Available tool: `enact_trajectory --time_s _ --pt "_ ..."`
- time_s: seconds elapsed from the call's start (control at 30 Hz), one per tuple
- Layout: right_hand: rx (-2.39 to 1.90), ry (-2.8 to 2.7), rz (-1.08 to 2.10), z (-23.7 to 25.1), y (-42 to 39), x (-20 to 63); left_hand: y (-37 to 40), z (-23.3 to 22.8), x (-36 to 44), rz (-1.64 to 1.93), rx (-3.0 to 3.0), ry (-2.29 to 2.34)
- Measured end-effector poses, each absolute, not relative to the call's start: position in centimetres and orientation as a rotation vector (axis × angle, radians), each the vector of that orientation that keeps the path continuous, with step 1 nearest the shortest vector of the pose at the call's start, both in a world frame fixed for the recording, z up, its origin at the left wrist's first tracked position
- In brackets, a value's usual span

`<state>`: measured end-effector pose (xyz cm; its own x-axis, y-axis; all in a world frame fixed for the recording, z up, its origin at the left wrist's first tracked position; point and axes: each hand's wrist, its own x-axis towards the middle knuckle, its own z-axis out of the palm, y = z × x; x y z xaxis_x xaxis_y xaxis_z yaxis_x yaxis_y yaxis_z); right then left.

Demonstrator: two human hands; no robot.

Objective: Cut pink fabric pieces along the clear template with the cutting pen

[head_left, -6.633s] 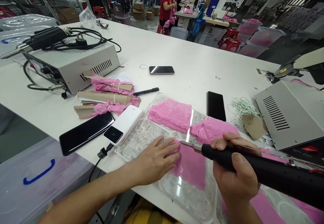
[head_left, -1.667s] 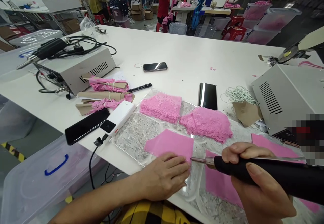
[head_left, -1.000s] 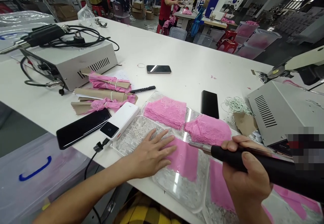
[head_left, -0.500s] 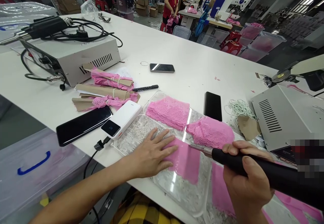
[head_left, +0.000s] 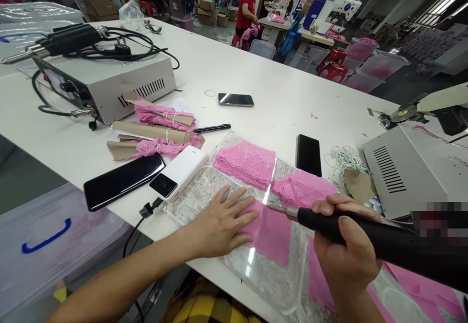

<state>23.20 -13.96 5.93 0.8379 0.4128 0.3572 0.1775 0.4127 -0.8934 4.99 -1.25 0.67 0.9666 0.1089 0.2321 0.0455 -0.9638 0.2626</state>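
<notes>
My left hand [head_left: 221, 228] lies flat with spread fingers, its fingertips pressing on a pink fabric piece [head_left: 272, 237] on a clear plastic lid [head_left: 268, 286]. My right hand [head_left: 347, 250] is wrapped around a thick black wand [head_left: 380, 233] with a pointed metal tip. That tip rests at the upper edge of the fabric, just right of my left fingers. Behind it on the lid lie a stack of pink lace pieces [head_left: 244, 162] and a second pink lace pile [head_left: 305, 186]. More pink fabric [head_left: 318, 276] shows beside my right wrist.
A white power bank [head_left: 179, 172] and a black phone [head_left: 122, 181] lie left of the lid. Beyond are tied pink lace bundles [head_left: 161, 145] and a grey vented box [head_left: 120, 86] carrying a similar wand. Another grey box [head_left: 404, 169] stands right, near pale green cord [head_left: 347, 162].
My right hand has moved slightly left with the wand, bringing its tip closer to my left fingers. My left hand stays flat on the fabric.
</notes>
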Motion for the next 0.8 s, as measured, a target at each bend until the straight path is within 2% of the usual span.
enact_trajectory --time_s 0.8 --pt "-1.158 -0.542 0.166 6.0 -13.9 23.3 -1.2 0.8 2.8 0.411 2.800 0.108"
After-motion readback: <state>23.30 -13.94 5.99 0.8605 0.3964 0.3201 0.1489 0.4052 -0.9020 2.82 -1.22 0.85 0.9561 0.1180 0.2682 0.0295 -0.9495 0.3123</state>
